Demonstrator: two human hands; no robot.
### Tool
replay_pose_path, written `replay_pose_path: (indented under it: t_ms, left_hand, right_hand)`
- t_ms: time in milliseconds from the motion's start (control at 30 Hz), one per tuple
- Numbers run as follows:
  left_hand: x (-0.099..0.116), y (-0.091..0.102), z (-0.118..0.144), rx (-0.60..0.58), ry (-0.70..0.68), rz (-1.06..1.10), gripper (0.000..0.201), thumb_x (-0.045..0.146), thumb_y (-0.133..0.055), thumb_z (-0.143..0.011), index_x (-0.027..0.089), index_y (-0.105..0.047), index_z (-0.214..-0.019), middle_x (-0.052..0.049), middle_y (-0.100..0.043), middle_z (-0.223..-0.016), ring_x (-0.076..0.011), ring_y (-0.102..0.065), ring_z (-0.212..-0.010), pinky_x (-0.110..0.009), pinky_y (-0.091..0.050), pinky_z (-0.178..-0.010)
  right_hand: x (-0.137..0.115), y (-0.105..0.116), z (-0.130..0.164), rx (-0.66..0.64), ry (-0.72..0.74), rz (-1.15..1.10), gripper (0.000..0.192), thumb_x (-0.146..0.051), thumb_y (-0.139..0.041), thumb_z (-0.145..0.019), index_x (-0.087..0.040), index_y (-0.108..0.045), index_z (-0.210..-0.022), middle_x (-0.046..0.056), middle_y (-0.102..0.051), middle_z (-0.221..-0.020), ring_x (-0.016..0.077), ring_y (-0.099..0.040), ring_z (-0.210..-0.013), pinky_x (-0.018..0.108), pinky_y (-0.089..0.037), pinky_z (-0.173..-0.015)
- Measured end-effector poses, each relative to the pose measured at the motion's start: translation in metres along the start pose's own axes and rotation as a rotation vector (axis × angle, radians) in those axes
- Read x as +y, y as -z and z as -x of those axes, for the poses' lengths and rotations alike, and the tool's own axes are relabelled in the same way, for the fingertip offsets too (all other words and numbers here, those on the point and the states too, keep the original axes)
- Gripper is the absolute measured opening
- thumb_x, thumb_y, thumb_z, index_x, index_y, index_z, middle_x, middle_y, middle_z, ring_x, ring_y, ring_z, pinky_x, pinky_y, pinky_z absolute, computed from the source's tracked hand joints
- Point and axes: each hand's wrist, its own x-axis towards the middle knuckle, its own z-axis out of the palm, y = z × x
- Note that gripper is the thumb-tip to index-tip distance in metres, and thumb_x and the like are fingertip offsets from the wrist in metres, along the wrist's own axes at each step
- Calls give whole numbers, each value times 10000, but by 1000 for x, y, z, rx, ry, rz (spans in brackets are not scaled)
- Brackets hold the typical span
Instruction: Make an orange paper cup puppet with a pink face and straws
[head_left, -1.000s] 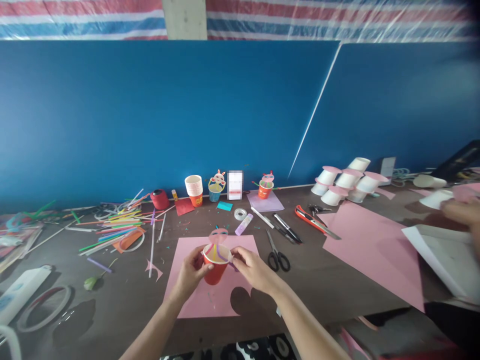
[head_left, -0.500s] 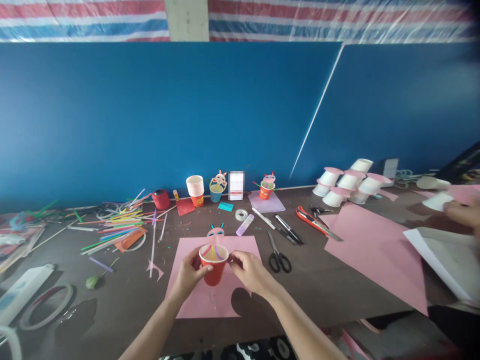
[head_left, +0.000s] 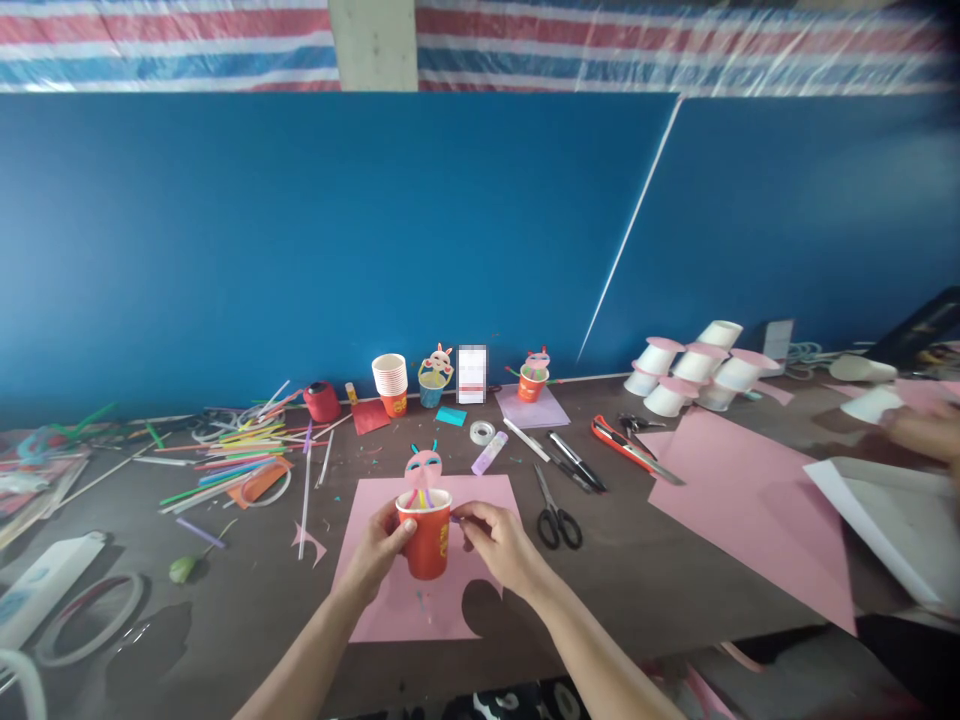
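Observation:
My left hand is wrapped around the left side of a red paper cup, held upright above a pink sheet. A pink paper animal face with blue eyes and blue ears rises from the cup, with thin yellow and purple straws inside below it. At the cup's right side, my right hand is closed in a pinch near the rim. A bit of thin purple straw shows at its fingertips, mostly hidden by them.
Scissors, a glue stick, tape and pens lie beyond the sheet. An orange cutter is further right. Colored straws are heaped left. Stacked cups stand behind. Another person's hand is at far right.
The red cup has turned, so yellow printing now shows on its right side, and it sits more upright. The paper face has shifted slightly left. Both hands stay at the cup.

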Motion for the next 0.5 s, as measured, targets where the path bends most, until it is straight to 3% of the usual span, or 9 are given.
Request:
replay_pose_path:
  t_ms: [200, 400, 500]
  left_hand:
    - [-3, 2, 0, 19, 7, -54, 478, 451, -573, -737, 134, -559, -1095, 1, -551, -662, -80, -434, -502, -174, -339, -432]
    - [4, -1, -1, -28, -13, -84, 488, 447, -607, -708, 142, -578, -1088, -18, -589, -692, -100, -469, -544, -177, -351, -447]
    - [11, -9, -1, -120, -50, -53, 494, 425, -661, -663, 153, -596, -1069, -37, -632, -766, -147, -542, -656, -220, -427, -568]
  right_hand:
    - [0, 4, 0, -12, -5, -29, 226, -227, -440, -831, -170, -624, -949, 12, -598, -698, 137, -571, -616, 255, -455, -615]
    - [-15, 17, -9, 14, -32, -95, 271, -301, -576, -762, -170, -599, -999, 62, -608, -939, 193, -563, -898, 277, -456, -720]
    - [-22, 18, -18, -23, -61, -206, 311, -362, -612, -736, -169, -617, -981, 62, -612, -950, 204, -557, -936, 300, -442, -777]
